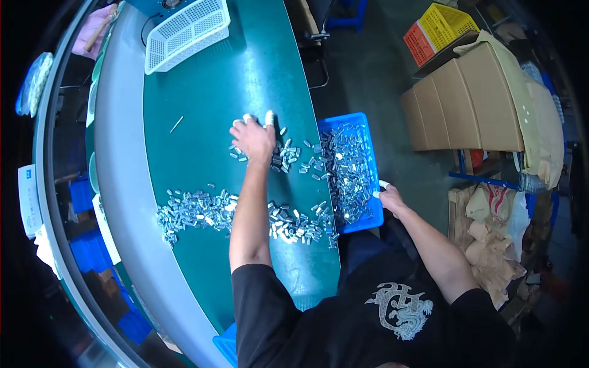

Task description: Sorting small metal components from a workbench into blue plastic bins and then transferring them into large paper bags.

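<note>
My left hand [253, 140], with white covers on some fingertips, reaches over the green tabletop [208, 147]. Its fingers are spread, and a small cluster of shiny metal pieces [286, 156] lies under and beside it. Closer to me, a long band of the same short silvery pieces [196, 211] runs across the table beneath my left forearm. My right hand [391, 199] grips the right rim of a blue plastic bin [373, 162], thumb over the edge. Many metal pieces fill this bin, which is up against the table's right edge. Several more lie on the table beside it.
A white perforated basket [187, 37] sits at the far end of the table. One thin rod [177, 124] lies alone at the left. Beyond the floor on the right are a cardboard box [466, 104], yellow and red crates [438, 34] and crumpled brown paper [491, 257].
</note>
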{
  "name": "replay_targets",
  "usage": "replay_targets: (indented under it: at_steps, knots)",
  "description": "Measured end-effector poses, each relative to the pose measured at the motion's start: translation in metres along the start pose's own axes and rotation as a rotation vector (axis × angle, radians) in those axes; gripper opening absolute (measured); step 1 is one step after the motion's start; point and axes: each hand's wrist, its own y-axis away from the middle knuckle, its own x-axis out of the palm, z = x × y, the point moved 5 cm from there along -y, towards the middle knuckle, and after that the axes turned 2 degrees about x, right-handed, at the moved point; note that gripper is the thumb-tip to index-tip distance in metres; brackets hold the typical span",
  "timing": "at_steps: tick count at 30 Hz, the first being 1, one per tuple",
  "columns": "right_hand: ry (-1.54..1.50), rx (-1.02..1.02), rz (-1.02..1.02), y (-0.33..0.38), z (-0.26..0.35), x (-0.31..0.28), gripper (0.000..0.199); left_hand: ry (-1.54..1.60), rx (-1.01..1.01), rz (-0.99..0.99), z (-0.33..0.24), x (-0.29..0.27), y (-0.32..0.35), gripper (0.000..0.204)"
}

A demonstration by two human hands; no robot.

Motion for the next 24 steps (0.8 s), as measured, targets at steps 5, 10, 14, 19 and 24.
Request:
replay_targets:
  at_steps: [5,10,14,19,24]
  knots:
    - [0.069,0.035,0.028,0.015,0.016,0.002,0.057,0.054,0.143,-0.008,-0.014,0.01,0.027,0.03]
    - [-0.007,0.056,0.012,0.022,0.022,-0.002,0.056,0.109,0.443,0.0,-0.052,0.014,0.075,0.021]
    - [-0.002,0.094,0.057,0.026,0.025,-0.003,0.056,0.095,0.536,0.141,-0.076,0.018,0.108,0.023]
    - [-0.012,0.063,0.044,0.022,0.02,-0.003,0.06,0.241,0.648,0.145,-0.084,0.002,0.131,0.027]
    - [-0.049,0.012,0.037,0.018,0.013,-0.001,0.062,0.048,0.144,-0.392,0.022,-0.033,0.047,0.036]
